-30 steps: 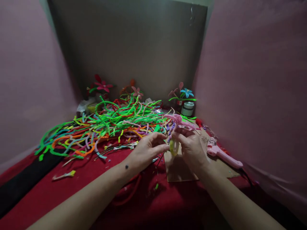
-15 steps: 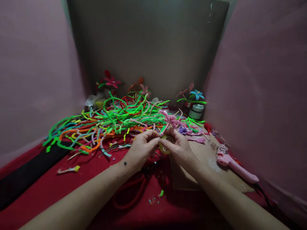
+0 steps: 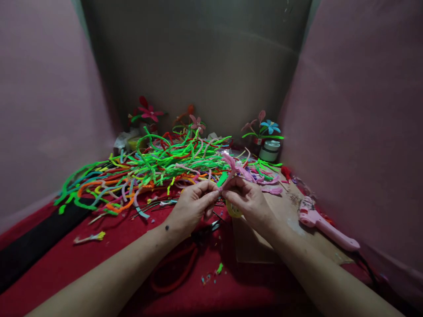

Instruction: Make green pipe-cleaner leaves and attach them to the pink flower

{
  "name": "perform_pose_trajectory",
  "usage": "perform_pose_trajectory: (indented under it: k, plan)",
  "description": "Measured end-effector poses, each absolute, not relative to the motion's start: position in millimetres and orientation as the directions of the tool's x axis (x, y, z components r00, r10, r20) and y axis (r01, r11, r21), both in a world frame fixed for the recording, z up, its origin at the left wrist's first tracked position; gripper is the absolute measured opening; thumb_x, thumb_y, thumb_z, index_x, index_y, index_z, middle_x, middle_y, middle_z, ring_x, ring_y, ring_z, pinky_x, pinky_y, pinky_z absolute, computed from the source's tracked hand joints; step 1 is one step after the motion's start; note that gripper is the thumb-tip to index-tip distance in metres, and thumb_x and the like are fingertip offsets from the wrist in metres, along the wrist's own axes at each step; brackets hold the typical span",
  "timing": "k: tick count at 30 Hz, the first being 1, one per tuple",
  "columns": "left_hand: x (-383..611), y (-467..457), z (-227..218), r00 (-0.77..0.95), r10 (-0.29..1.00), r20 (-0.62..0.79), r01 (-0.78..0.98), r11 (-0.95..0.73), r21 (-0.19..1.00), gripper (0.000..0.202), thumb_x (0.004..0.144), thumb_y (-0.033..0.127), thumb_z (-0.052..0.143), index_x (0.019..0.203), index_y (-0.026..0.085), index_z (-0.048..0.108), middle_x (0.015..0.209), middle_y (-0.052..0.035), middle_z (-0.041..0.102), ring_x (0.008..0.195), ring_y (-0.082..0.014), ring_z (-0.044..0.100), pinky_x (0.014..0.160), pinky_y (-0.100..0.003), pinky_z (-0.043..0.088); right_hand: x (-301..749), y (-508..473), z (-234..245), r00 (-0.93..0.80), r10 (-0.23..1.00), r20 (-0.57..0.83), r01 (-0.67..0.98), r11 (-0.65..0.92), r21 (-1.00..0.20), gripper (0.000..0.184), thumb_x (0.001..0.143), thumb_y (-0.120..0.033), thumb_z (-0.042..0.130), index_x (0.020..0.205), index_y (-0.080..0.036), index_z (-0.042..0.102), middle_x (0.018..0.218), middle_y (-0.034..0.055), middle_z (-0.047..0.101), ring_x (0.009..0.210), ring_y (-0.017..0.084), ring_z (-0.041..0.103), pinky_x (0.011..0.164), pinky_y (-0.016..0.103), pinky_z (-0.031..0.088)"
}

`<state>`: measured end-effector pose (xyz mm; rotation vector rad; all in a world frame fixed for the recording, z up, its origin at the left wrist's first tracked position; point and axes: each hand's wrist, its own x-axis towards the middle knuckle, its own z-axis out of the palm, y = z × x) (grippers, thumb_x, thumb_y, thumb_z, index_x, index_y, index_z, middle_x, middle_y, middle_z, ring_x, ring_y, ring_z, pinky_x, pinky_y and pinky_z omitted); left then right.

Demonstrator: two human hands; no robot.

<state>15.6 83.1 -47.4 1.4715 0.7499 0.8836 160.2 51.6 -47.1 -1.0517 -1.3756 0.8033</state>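
A pink pipe-cleaner flower (image 3: 236, 167) tilts above my fingertips, its narrow base running down between the two hands. My left hand (image 3: 194, 200) is closed in a pinch at this base, thumb against index finger. My right hand (image 3: 253, 200) pinches at the same spot, its fingertips almost touching the left ones. Below the right thumb shows a yellow tape roll (image 3: 234, 210), partly covered by that hand; how it is supported is unclear. Scissors (image 3: 206, 231) with a red handle loop lie on the red cloth under my hands.
A big heap of colourful pipe cleaners (image 3: 172, 158) spreads behind my hands. At right, a pink glue gun (image 3: 327, 229) rests on cardboard (image 3: 257, 246). Finished flowers (image 3: 271, 127) and a pale jar (image 3: 269, 151) stand at the back. A black strip (image 3: 42, 242) lies left.
The pink flower has turned, so its petals now look narrower and more bunched. The tape roll has dropped lower beneath my right hand. The view has shifted slightly.
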Motion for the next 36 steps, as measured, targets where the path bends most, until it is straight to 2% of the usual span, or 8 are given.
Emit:
perform_pose_trajectory:
  k: [9,14,17,19,22,26,30,36]
  plan:
    - [15,84,-51,0.69,0.723,0.026,-0.191,0.147,0.971,0.012,0.083,0.027,0.049,0.078,0.016,0.05,0.042,0.0059,0.05,0.032,-0.0068,0.046,0.039,-0.018,0.04,164,54,-49,0.067,0.964,0.258,-0.176,0.266,-0.948,0.003,0.062,-0.019,0.066,0.064,-0.017,0.064,0.062,-0.0021,0.058,0.059,0.011,0.05,0.059,0.025,0.041]
    - [17,83,-51,0.739,0.674,-0.009,-0.245,0.28,0.928,0.014,0.082,0.025,0.05,0.074,0.014,0.051,0.046,0.0052,0.05,0.028,-0.0042,0.039,0.031,-0.017,0.039,163,54,-54,-0.024,0.979,0.202,-0.365,0.18,-0.913,0.006,0.063,-0.021,0.067,0.069,-0.019,0.067,0.066,-0.001,0.062,0.061,0.012,0.054,0.063,0.027,0.044]
    - [16,83,-50,0.772,0.636,-0.009,-0.233,0.296,0.926,0.015,0.081,0.026,0.051,0.073,0.014,0.052,0.05,0.0047,0.051,0.028,-0.0036,0.037,0.031,-0.019,0.04,162,52,-56,-0.036,0.978,0.206,-0.395,0.176,-0.902,0.01,0.064,-0.024,0.067,0.072,-0.019,0.066,0.065,-0.0006,0.061,0.061,0.013,0.056,0.064,0.028,0.045]
    - [15,84,-48,0.767,0.641,0.001,-0.177,0.21,0.961,0.018,0.081,0.028,0.051,0.071,0.014,0.053,0.049,0.0043,0.05,0.031,-0.0049,0.042,0.037,-0.02,0.043,162,50,-56,0.0,0.973,0.229,-0.355,0.214,-0.91,0.01,0.064,-0.025,0.068,0.072,-0.019,0.065,0.064,-0.0006,0.06,0.061,0.013,0.055,0.062,0.028,0.045]
    - [16,83,-45,0.661,0.749,0.048,-0.046,-0.023,0.999,0.016,0.078,0.028,0.055,0.072,0.013,0.055,0.059,0.0019,0.055,0.045,-0.0063,0.052,0.049,-0.019,0.043,163,50,-54,0.096,0.957,0.274,-0.221,0.289,-0.932,0.007,0.063,-0.023,0.068,0.067,-0.018,0.065,0.065,-0.0006,0.061,0.063,0.013,0.054,0.063,0.027,0.044]
    - [16,82,-44,0.52,0.836,0.177,0.074,-0.25,0.965,0.015,0.075,0.026,0.057,0.084,0.015,0.06,0.07,0.0006,0.058,0.056,-0.0083,0.05,0.055,-0.021,0.042,161,55,-45,0.132,0.942,0.309,-0.138,0.326,-0.935,0.005,0.063,-0.021,0.068,0.065,-0.017,0.065,0.065,-0.0008,0.061,0.063,0.013,0.053,0.063,0.027,0.044]
    - [11,88,-42,0.408,0.871,0.273,0.119,-0.347,0.93,0.015,0.076,0.023,0.052,0.085,0.015,0.062,0.073,-0.0001,0.059,0.062,-0.01,0.05,0.058,-0.021,0.041,148,66,-34,0.108,0.94,0.324,-0.123,0.337,-0.934,0.006,0.064,-0.022,0.067,0.065,-0.017,0.066,0.066,0.0006,0.062,0.066,0.015,0.055,0.067,0.03,0.045]
    - [2,102,-45,0.275,0.865,0.42,0.133,-0.467,0.874,0.012,0.077,0.027,0.054,0.08,0.016,0.058,0.073,0.0012,0.057,0.066,-0.0106,0.05,0.062,-0.021,0.04,129,79,-40,0.162,0.919,0.359,-0.247,0.39,-0.887,0.007,0.065,-0.022,0.066,0.07,-0.017,0.065,0.068,0.0004,0.061,0.065,0.013,0.054,0.066,0.028,0.045]
